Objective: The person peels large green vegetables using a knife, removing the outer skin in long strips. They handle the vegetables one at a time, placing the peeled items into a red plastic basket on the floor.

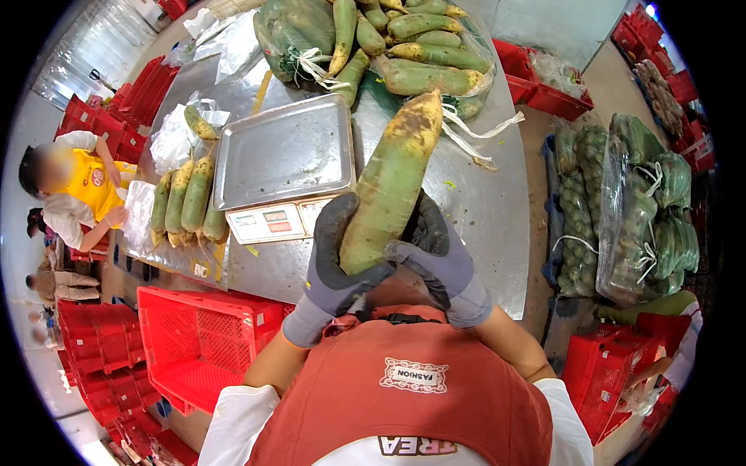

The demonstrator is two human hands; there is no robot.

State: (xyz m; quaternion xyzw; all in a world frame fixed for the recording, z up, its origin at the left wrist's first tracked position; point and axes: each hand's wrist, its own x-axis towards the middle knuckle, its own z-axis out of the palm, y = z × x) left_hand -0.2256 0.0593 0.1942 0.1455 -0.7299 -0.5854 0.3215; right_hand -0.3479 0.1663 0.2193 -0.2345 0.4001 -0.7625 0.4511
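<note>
A large green radish (393,180) with a yellow, brown-stained tip is held in front of my body, its narrow end pointing away from me. My left hand (341,262), in a grey glove with a dark palm, grips its near end from the left. On the opposite side my right hand (440,259), gloved alike, is closed around it. Just beyond my left hand stands a digital scale (265,226) with a bare, dirt-specked metal pan (285,151). Several smaller green radishes (183,198) lie side by side left of the scale, beside white plastic bags (175,140).
Large bags of green radishes (431,55) sit at the far side of the metal table (484,215). A red crate (198,332) stands at the near left. Bagged produce (629,215) is stacked on the right. A person in a yellow apron (93,180) works at left.
</note>
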